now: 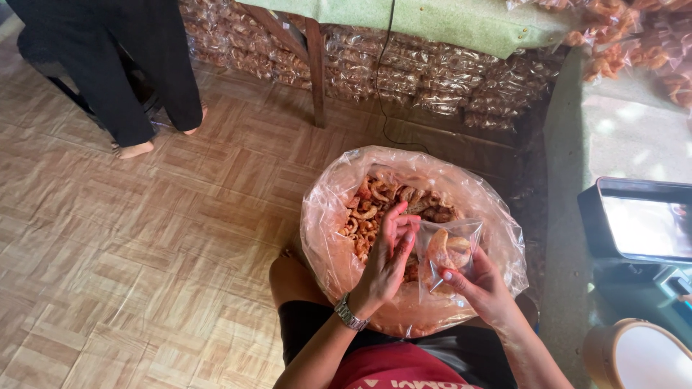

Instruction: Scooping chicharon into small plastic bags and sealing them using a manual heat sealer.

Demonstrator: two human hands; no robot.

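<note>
A large clear plastic sack (331, 238) full of orange-brown curly fried snacks (375, 202) sits on the floor in front of my knees. My right hand (481, 288) pinches a small clear bag (447, 248) by its lower edge; a few snack pieces lie inside it. My left hand (389, 252), with a metal watch on the wrist, hovers over the sack with fingers bunched at the small bag's open side, apparently gripping snack pieces, though they are hidden.
A person in dark trousers (122, 65), barefoot, stands at the upper left on the patterned floor. Stacks of packed snack bags (432, 72) lie under a green-covered table (447, 21). A black scale (641, 223) and a round tub (638, 356) stand at right.
</note>
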